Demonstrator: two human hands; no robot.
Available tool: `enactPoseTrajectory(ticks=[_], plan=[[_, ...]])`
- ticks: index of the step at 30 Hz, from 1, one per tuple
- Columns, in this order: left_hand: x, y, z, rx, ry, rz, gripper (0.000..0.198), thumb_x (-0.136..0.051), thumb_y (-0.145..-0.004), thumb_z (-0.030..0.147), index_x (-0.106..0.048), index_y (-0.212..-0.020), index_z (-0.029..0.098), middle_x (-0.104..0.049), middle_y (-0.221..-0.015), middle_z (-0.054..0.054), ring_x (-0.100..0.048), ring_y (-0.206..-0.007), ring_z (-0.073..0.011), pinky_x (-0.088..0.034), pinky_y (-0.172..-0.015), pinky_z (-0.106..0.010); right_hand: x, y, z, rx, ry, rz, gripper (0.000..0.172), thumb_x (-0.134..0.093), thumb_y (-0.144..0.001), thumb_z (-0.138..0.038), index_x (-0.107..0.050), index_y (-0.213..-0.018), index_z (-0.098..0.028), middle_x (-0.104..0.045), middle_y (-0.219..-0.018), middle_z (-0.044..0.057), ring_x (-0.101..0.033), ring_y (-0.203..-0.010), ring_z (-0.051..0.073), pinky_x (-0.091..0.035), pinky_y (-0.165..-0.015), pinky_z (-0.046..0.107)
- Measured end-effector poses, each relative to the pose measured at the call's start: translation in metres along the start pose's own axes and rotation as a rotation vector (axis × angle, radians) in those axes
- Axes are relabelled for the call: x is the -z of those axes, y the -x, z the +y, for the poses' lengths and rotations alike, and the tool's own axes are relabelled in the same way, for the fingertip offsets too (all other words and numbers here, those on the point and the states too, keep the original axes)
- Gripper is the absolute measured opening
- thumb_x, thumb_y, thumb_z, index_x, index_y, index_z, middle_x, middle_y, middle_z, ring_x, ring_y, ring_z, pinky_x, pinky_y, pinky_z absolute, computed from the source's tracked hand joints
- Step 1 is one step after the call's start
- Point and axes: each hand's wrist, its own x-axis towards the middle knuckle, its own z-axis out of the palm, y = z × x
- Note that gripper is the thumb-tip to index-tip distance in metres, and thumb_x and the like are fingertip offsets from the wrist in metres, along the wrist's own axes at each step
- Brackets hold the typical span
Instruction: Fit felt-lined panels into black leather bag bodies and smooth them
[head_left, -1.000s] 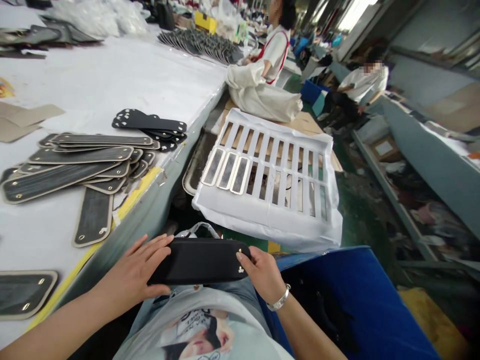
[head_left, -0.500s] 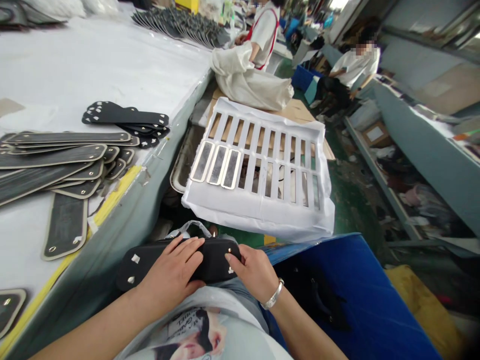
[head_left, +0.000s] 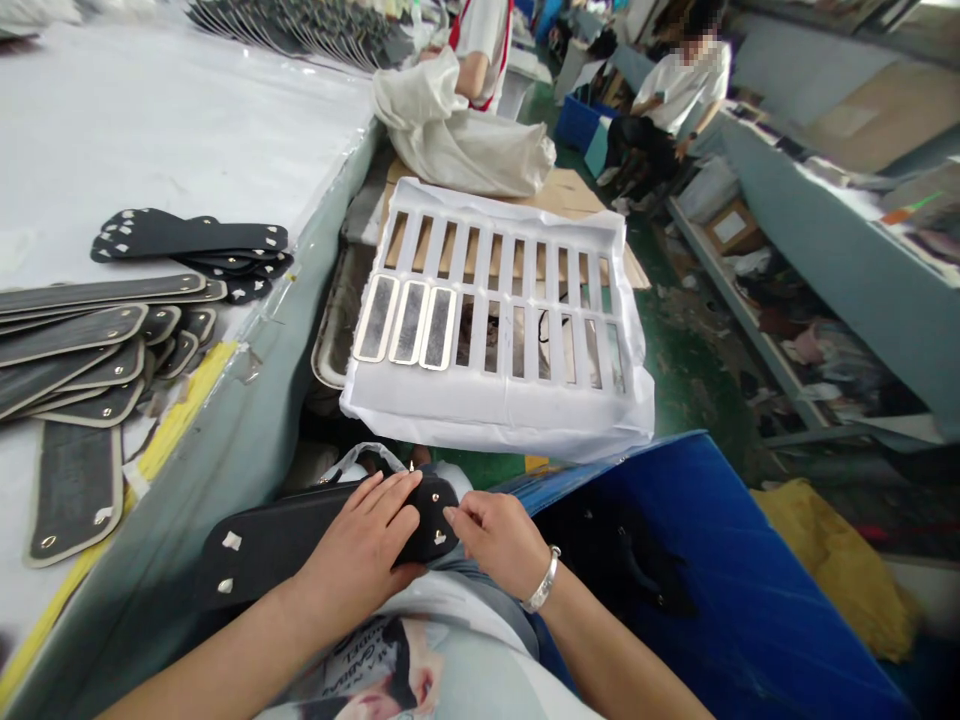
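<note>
A long black bag base (head_left: 289, 535) with rounded corners rests across my lap. Small metal studs and white scraps show at both its ends. My left hand (head_left: 367, 535) lies over its middle, fingers across the far edge and thumb along the near side, gripping it. At the right end, my right hand (head_left: 491, 530) is closed in a pinch beside a stud with a white scrap. Whatever those fingertips hold is too small to make out. A pale strap loop (head_left: 367, 455) rises behind the base.
Grey, light-edged panels (head_left: 75, 480) and black panels (head_left: 195, 238) lie on the table at left. Ahead stands a slotted white rack (head_left: 495, 405) bearing three panels. A blue bin (head_left: 750, 570) at right holds dark items. Two people are farther off.
My right thumb and fingers have drawn slightly off the base's right end into a tighter pinch. My left hand keeps its place on the base. The whole view has shifted.
</note>
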Motion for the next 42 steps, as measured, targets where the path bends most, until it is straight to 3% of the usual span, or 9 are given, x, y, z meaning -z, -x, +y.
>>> enactPoseTrajectory(ticks=[6,12,17,21,25,28,36,42], plan=[[0.0,0.001,0.0,0.008,0.043,0.021,0.031,-0.066,-0.068,0.026,-0.055,-0.096,0.018,-0.053,-0.127,-0.014,-0.047,-0.119,-0.0297,-0.035,-0.103,-0.05,0.004,-0.004,0.001,0.049,0.132,-0.002,0.034,-0.049,-0.086,-0.034,-0.057,-0.057,-0.018,-0.058,-0.054,0.0,-0.046,-0.051,0.01,-0.025,-0.05,0.024],[-0.003,0.004,-0.002,-0.046,-0.03,0.013,0.056,-0.063,-0.073,0.027,-0.046,-0.126,0.021,-0.047,-0.133,-0.015,-0.044,-0.122,-0.0303,-0.034,-0.103,-0.051,0.009,-0.007,-0.006,0.108,0.347,-0.037,0.033,-0.047,-0.087,-0.036,-0.063,-0.065,-0.018,-0.065,-0.064,0.005,-0.057,-0.059,0.015,-0.025,-0.051,0.027],[0.002,0.004,-0.001,-0.05,-0.085,-0.033,0.057,-0.063,-0.074,0.032,-0.047,-0.129,0.022,-0.046,-0.135,-0.015,-0.044,-0.122,-0.0312,-0.034,-0.102,-0.052,0.013,-0.012,-0.011,0.118,0.446,-0.05,0.032,-0.048,-0.086,-0.038,-0.063,-0.068,-0.017,-0.067,-0.068,0.008,-0.061,-0.065,0.019,-0.029,-0.052,0.027],[0.006,0.003,0.0,-0.016,-0.079,-0.06,0.06,-0.065,-0.072,0.033,-0.048,-0.129,0.024,-0.047,-0.134,-0.014,-0.045,-0.122,-0.0313,-0.035,-0.101,-0.052,0.011,-0.017,0.011,0.082,0.166,-0.114,0.045,-0.049,-0.083,-0.049,-0.053,-0.052,-0.017,-0.057,-0.051,0.002,-0.053,-0.051,0.013,-0.03,-0.048,0.024],[0.008,0.002,0.002,-0.011,-0.084,-0.09,0.058,-0.064,-0.073,0.034,-0.048,-0.128,0.024,-0.046,-0.135,-0.014,-0.043,-0.123,-0.0307,-0.034,-0.101,-0.052,0.001,-0.014,0.039,-0.083,-0.394,-0.149,0.041,-0.042,-0.087,-0.049,-0.05,-0.061,-0.018,-0.047,-0.045,-0.005,-0.042,-0.037,0.007,-0.032,-0.04,0.02],[0.009,0.001,0.003,-0.004,-0.087,-0.101,0.059,-0.065,-0.073,0.033,-0.048,-0.128,0.023,-0.046,-0.135,-0.014,-0.043,-0.123,-0.0312,-0.034,-0.102,-0.052,-0.007,-0.007,0.046,-0.1,-0.581,-0.139,0.037,-0.047,-0.084,-0.048,-0.049,-0.064,-0.017,-0.047,-0.046,-0.007,-0.039,-0.034,0.005,-0.03,-0.036,0.018],[0.01,0.002,0.005,0.003,-0.109,-0.104,0.06,-0.066,-0.072,0.034,-0.047,-0.129,0.025,-0.045,-0.137,-0.013,-0.044,-0.123,-0.0315,-0.033,-0.102,-0.052,-0.016,-0.002,0.036,-0.136,-0.691,-0.184,0.029,-0.05,-0.083,-0.037,-0.047,-0.061,-0.018,-0.045,-0.042,-0.008,-0.037,-0.031,0.004,-0.028,-0.033,0.016],[0.007,-0.003,0.01,0.012,-0.059,-0.068,0.053,-0.067,-0.072,0.029,-0.052,-0.122,0.019,-0.049,-0.133,-0.013,-0.047,-0.119,-0.0297,-0.036,-0.101,-0.048,-0.017,-0.004,0.031,-0.087,-0.448,-0.11,0.03,-0.048,-0.081,-0.032,-0.042,-0.055,-0.019,-0.046,-0.041,-0.007,-0.038,-0.034,0.006,-0.027,-0.035,0.018]])
